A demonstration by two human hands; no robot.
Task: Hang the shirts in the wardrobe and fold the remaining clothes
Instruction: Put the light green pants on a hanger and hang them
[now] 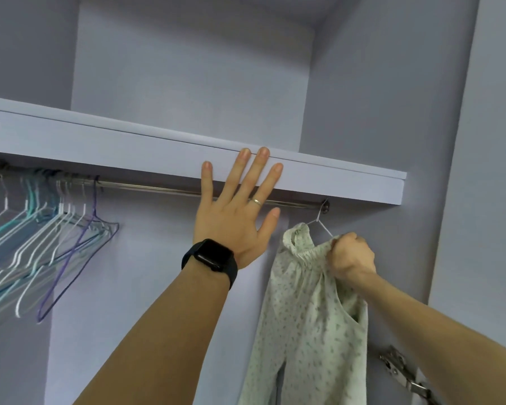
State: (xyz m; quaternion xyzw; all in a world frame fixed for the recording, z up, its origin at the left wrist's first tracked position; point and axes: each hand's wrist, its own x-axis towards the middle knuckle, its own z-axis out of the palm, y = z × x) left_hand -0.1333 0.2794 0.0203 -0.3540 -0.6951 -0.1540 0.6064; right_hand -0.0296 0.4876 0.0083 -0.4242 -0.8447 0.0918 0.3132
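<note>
A pale floral shirt hangs on a white wire hanger hooked at the far right end of the metal rod inside the lilac wardrobe. My right hand grips the shirt's gathered neckline at the hanger's right shoulder. My left hand, with a black watch on the wrist and a ring, is raised with fingers straight and spread in front of the shelf's front edge; whether it touches the edge I cannot tell.
Several empty wire hangers in white, teal and purple bunch at the rod's left end. The rod's middle stretch is bare. A metal door hinge sits on the right wall, low down. Above the shelf is an open compartment.
</note>
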